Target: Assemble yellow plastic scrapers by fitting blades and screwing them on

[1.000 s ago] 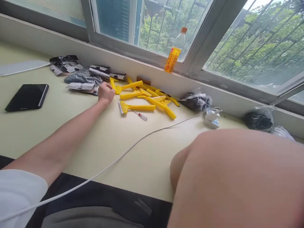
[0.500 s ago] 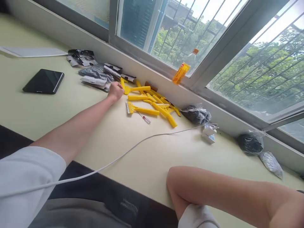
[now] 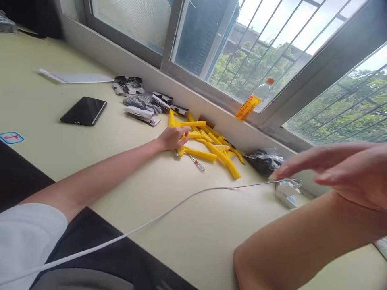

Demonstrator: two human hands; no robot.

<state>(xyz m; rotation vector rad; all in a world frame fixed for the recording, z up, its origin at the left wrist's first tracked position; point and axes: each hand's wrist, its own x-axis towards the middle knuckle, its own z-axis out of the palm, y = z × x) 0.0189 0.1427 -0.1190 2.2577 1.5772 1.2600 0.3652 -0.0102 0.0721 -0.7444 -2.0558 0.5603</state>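
Observation:
My left hand [image 3: 173, 138] is at the near left of a pile of yellow scrapers [image 3: 222, 147]. Its fingers are curled round the end of one yellow scraper handle [image 3: 195, 135], which lies flat in the pile; the fingers partly hide that end. Just below the hand lies another yellow scraper [image 3: 201, 154], its head partly covered. A small screwdriver [image 3: 198, 164] with a clear handle rests beside it. My right hand [image 3: 350, 171] is raised at the right, close to the camera, fingers stretched out and nothing in them; the elbow rests on the table.
A white cable [image 3: 181, 203] crosses the table to a small white box [image 3: 286, 195]. Black bagged items [image 3: 263, 161] lie by the wall. A bottle [image 3: 252, 100] stands on the sill. Left are a black phone [image 3: 84, 111], opened packaging [image 3: 142, 102] and a white sheet [image 3: 78, 77].
My left hand has moved right and nearer, from the pile's left edge onto a scraper handle. My right hand has risen into view with fingers stretched. The camera view has shifted left.

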